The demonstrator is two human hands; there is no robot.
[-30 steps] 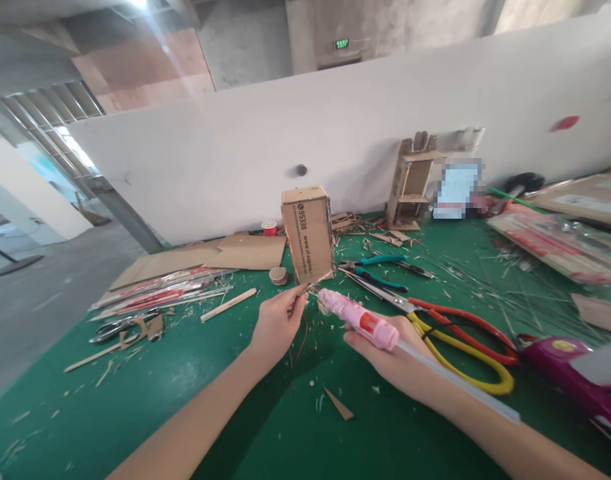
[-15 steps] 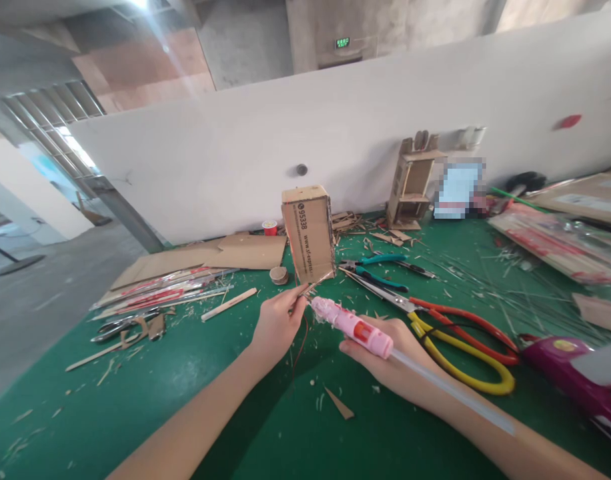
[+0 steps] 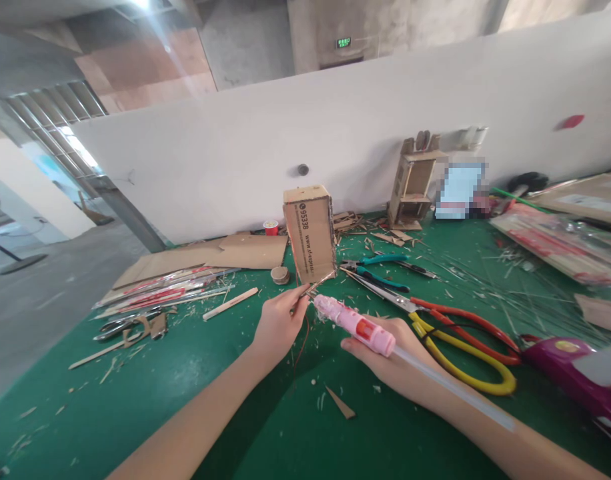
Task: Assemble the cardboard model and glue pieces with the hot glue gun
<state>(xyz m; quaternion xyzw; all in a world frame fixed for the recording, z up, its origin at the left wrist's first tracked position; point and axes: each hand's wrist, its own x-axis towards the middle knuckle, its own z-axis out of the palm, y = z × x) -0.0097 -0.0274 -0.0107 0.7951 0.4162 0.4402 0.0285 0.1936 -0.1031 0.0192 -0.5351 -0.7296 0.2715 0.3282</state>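
Observation:
My right hand (image 3: 393,353) is closed round a pink hot glue gun (image 3: 353,325), with a clear glue stick (image 3: 450,387) running out of its back end. The gun's nozzle points at the fingertips of my left hand (image 3: 280,323). That hand pinches a thin wooden stick (image 3: 321,283), held across the lower end of a cardboard box (image 3: 309,237) with printing on it. Whether the stick touches the box I cannot tell. A thin reddish wire (image 3: 302,347) hangs below my left fingers. The glue gun's grip is mostly hidden by my right hand.
Teal-handled pliers (image 3: 385,271) and large scissors (image 3: 465,347) with red and yellow handles lie to the right, near a purple tool (image 3: 570,373). Flat cardboard (image 3: 250,250) and a wooden stick (image 3: 230,304) lie left. A cardboard shelf model (image 3: 413,180) stands by the wall.
Hardly anything differs. The view has shifted very slightly, and both hands keep the glue gun and the stick in almost the same place.

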